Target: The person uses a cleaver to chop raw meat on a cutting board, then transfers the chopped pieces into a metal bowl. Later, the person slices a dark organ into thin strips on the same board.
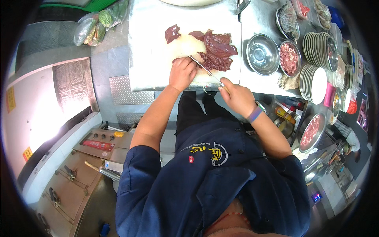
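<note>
My right hand is closed around the handle of a kitchen knife, whose blade points up and left across a white cutting board. My left hand presses, fingers bent, on a piece of dark red raw liver beside the knife tip; the hand hides most of that piece. Right of the blade lies a heap of sliced liver. Larger pieces of liver rest on and behind the heap. A separate chunk of liver sits farther back on the left of the board.
An empty steel bowl and a bowl of sliced raw meat stand right of the board, near stacked plates. Bagged vegetables are at the back left. Another person is at the far right.
</note>
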`<state>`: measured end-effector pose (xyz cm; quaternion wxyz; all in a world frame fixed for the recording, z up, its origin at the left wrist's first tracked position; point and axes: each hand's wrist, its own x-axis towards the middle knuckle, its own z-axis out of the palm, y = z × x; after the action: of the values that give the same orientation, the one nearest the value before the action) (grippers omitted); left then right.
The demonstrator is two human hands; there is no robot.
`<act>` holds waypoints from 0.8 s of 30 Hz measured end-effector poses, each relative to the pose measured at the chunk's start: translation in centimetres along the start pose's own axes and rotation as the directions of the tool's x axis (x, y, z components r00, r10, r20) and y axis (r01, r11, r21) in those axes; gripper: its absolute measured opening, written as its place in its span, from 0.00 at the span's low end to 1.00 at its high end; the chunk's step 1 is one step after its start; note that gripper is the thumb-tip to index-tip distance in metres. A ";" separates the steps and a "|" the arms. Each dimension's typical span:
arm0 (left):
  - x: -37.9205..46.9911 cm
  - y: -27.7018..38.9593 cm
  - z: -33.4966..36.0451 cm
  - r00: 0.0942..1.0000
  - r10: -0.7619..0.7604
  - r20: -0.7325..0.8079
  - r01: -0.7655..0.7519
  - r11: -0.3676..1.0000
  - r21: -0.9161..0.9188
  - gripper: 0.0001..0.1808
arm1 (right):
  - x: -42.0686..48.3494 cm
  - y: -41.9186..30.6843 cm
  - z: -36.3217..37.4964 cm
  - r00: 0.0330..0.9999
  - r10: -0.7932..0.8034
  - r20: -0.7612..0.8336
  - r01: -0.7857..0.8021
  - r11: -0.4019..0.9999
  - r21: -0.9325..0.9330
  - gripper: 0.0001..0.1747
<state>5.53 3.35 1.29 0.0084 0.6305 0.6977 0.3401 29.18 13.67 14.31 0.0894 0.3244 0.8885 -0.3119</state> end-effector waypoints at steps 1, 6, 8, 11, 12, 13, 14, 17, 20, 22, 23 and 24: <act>0.0 0.1 0.0 1.000 0.000 0.005 0.000 1.000 0.013 0.12 | 0.1 0.0 0.2 1.000 0.000 0.000 0.000 1.000 0.002 0.18; -0.2 0.2 0.3 1.000 0.008 0.019 -0.007 1.000 -0.028 0.13 | 5.6 0.8 6.8 0.978 -0.101 -0.181 0.120 0.988 0.097 0.16; 0.2 -0.3 0.2 1.000 0.017 0.001 -0.017 1.000 -0.021 0.12 | 7.8 1.2 5.7 0.989 -0.054 -0.135 0.068 0.992 0.106 0.16; 0.3 -0.4 0.3 1.000 0.015 -0.015 -0.015 1.000 -0.012 0.11 | 7.0 1.6 2.7 0.997 -0.023 -0.073 0.030 0.995 0.094 0.18; 0.4 -0.5 0.3 1.000 0.017 -0.017 -0.018 1.000 -0.011 0.11 | 5.9 1.6 2.2 0.995 -0.031 -0.098 0.041 0.994 0.098 0.18; 0.0 -0.4 0.2 1.000 0.014 -0.012 -0.014 1.000 -0.010 0.11 | 4.6 1.4 2.0 0.993 -0.039 -0.114 0.051 0.993 0.107 0.19; -0.4 -0.2 0.2 1.000 0.004 -0.009 -0.004 1.000 -0.011 0.11 | 3.6 1.1 1.5 0.997 -0.035 -0.076 0.045 0.989 0.138 0.19; -0.3 -0.3 0.4 1.000 0.003 -0.013 -0.003 1.000 -0.009 0.11 | 1.0 0.5 0.6 0.999 0.004 0.032 -0.007 0.996 0.089 0.20; -0.2 -0.3 0.1 1.000 0.021 -0.001 -0.021 1.000 -0.004 0.11 | 2.0 0.3 3.2 1.000 0.002 -0.005 -0.001 0.995 0.100 0.20; -0.1 -0.1 0.1 0.999 0.031 0.007 -0.031 0.999 -0.015 0.12 | 4.9 0.8 6.7 0.996 -0.040 -0.076 0.049 0.992 0.119 0.20; 0.2 -0.3 0.2 0.999 0.034 -0.012 -0.034 0.999 -0.025 0.12 | 6.5 1.1 6.5 0.994 -0.054 -0.098 0.067 0.990 0.127 0.20; 0.5 -0.4 0.3 0.999 0.042 -0.028 -0.043 0.998 -0.038 0.12 | 7.7 1.2 6.4 0.990 -0.064 -0.123 0.081 0.987 0.136 0.19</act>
<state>5.19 3.92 1.01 0.0038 0.6402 0.6775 0.3620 23.73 14.48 5.91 0.0021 0.3153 0.8792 -0.3572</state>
